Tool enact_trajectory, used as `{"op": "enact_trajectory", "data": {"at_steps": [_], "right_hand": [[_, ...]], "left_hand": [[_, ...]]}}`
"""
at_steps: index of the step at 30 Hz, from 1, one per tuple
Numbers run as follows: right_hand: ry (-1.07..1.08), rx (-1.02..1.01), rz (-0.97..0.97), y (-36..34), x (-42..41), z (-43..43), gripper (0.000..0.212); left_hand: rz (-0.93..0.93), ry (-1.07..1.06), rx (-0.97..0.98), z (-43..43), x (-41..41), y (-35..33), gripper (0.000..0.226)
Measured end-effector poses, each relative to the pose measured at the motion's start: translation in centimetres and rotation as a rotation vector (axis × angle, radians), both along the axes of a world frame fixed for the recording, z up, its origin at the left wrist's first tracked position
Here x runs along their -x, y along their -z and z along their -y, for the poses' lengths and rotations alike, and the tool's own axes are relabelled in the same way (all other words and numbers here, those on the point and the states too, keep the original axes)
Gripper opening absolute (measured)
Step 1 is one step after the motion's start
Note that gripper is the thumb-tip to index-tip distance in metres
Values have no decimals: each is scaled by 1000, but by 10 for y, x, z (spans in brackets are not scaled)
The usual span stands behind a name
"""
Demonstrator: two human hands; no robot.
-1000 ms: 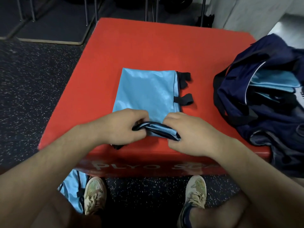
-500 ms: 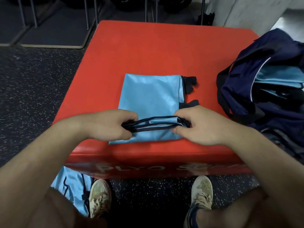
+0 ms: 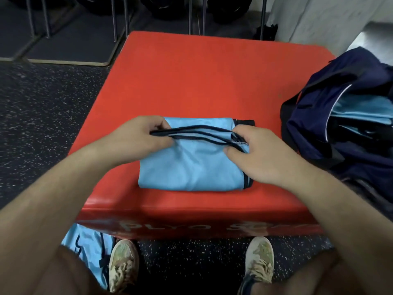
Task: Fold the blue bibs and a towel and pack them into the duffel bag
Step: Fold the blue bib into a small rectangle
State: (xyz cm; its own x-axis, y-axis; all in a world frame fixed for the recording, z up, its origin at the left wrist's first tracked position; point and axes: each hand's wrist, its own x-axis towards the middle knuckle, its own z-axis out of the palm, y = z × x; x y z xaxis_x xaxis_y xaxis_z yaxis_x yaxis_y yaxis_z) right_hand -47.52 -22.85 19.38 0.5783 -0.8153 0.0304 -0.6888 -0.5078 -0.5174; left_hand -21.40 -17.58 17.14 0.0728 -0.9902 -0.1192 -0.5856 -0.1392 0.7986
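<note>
A light blue bib [image 3: 191, 167] with dark trim lies folded in half on the red plyo box [image 3: 202, 77], its near half doubled over the far half. My left hand [image 3: 138, 137] pinches the dark-edged hem at the bib's left side. At the right side, my right hand [image 3: 255, 154] pinches the same hem. The navy duffel bag [image 3: 350, 124] stands open at the right edge of the box, with folded blue bibs [image 3: 361, 109] inside. Another blue bib [image 3: 89, 252] lies on the floor by my left foot.
Dark speckled rubber flooring surrounds the box. Metal rack legs [image 3: 119, 18] and a mat stand beyond the box's far edge. A white wall [image 3: 329, 20] rises at the back right. My shoes [image 3: 123, 265] rest on the floor in front of the box.
Both hands carried the bib's near hem up and away from me, folding the bib over itself. The hem now lies near the far edge, and the bib is about half as long.
</note>
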Motion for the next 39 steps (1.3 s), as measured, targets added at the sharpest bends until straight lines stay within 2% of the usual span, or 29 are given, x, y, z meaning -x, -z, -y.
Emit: {"op": "enact_trajectory", "data": {"at_steps": [5, 11, 16, 18, 20, 21, 23, 26, 29, 30, 32, 34, 36, 39], "right_hand": [[128, 84, 65, 21, -16, 20, 5], [225, 95, 55, 42, -25, 35, 18], [238, 154, 25, 49, -32, 36, 26], [244, 182, 4, 52, -36, 37, 27], [236, 200, -21, 53, -39, 38, 25], [235, 200, -30, 54, -41, 39, 23], [236, 200, -50, 55, -44, 40, 19], [233, 191, -64, 54, -45, 40, 11], [247, 156, -160, 52, -47, 38, 14], [268, 229, -258, 52, -48, 36, 21], [312, 537, -424, 52, -52, 28, 28], [244, 709, -393, 50, -60, 15, 33], [125, 687, -337, 55, -66, 6, 37], [54, 546, -317, 69, -67, 5, 42]], "left_hand": [[25, -236, 93, 22, 5, 12, 21], [1, -333, -17, 30, 5, 23, 28], [110, -369, 109, 31, 3, 35, 26], [265, -379, 179, 28, 9, 35, 30], [636, -358, 290, 23, 22, 35, 33], [753, -311, 356, 21, 31, 35, 33], [723, -96, 408, 18, 49, 39, 33], [632, 100, 235, 15, 62, 52, 57], [685, 98, 130, 17, 58, 60, 69], [691, 97, 116, 18, 57, 61, 71], [687, 104, 111, 19, 56, 62, 75], [687, 124, 140, 19, 57, 61, 79], [712, 163, 177, 19, 59, 59, 80], [753, 166, 171, 18, 60, 56, 80]]}}
